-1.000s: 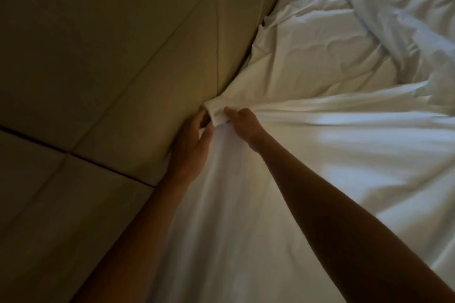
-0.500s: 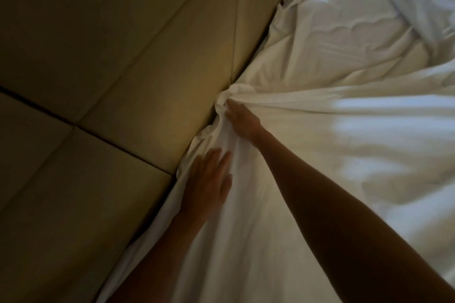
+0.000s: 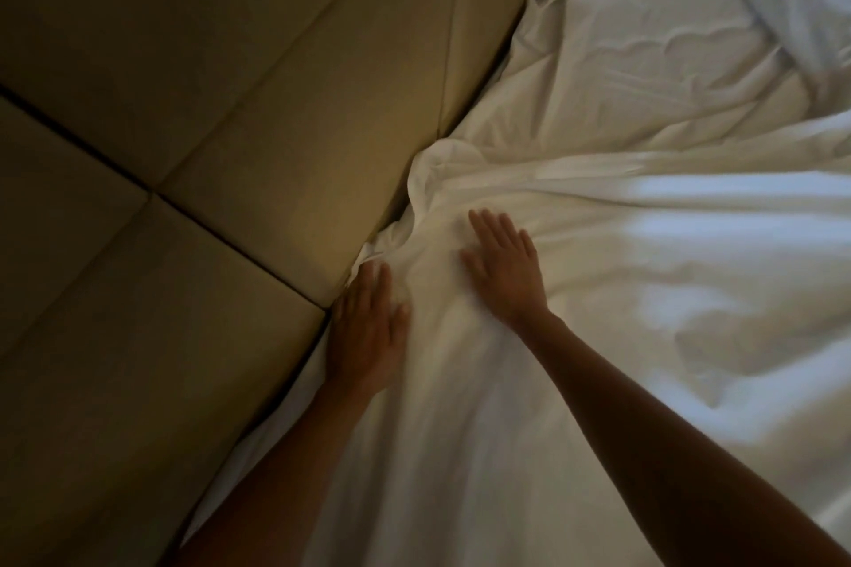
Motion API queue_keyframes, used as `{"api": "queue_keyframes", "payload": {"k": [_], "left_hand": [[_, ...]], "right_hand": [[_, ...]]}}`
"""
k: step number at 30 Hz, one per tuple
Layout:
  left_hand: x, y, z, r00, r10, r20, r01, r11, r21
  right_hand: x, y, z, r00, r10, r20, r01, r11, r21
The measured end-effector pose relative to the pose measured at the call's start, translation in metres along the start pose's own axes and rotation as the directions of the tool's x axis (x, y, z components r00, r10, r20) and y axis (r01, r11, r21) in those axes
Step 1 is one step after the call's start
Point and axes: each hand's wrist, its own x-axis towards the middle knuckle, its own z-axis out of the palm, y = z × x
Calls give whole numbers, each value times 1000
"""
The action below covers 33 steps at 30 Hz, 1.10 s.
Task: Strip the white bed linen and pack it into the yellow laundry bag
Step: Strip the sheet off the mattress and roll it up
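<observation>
Pressing flat on white sheet (image 3: 575, 336) w/ both palms, fingers spread, gripping nothing: left hand (image 3: 368, 331) near padded headboard (image 3: 207, 106), right hand (image 3: 504, 265) just right, sheet bunching beyond.

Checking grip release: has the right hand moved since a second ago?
Yes. The right hand let go of the bunched sheet at the headboard and drew back from it, now flat on the sheet.

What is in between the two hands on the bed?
Only white sheet: a raised wrinkle of it runs between the left hand and the right hand, both lying flat on it, in the head view.
</observation>
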Motion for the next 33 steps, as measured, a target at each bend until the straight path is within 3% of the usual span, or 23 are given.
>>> {"api": "queue_keyframes", "payload": {"k": [3, 7, 17, 22, 25, 27, 28, 31, 33], "left_hand": [[1, 6, 3, 995, 95, -33, -94, 995, 39], [27, 17, 4, 981, 188, 37, -187, 982, -37], [74, 16, 10, 999, 33, 26, -29, 992, -125], [81, 15, 12, 997, -7, 74, 14, 995, -100], [84, 7, 6, 993, -14, 116, 38, 976, -212], [82, 3, 0, 996, 60, 65, -42, 967, -251], [78, 2, 0, 996, 86, 24, -79, 971, -224], [41, 22, -4, 995, -29, 99, 45, 986, -161], [2, 43, -1, 998, 26, 56, -18, 990, -138]], "right_hand": [[26, -7, -12, 998, 17, -55, -15, 999, 31], [65, -3, -28, 999, -22, -31, 21, 1000, -22], [110, 14, -7, 987, -1, 162, 36, 976, -214], [124, 19, -12, 966, 10, 257, 46, 976, -214], [105, 19, -14, 982, -30, 189, 52, 992, -114], [74, 17, -12, 987, -42, 154, 56, 995, -87], [55, 18, -9, 988, -45, 146, 59, 994, -95], [-4, 27, -1, 995, 6, 96, 5, 994, -112], [-39, 36, -1, 995, 63, 77, -56, 995, -87]]}}
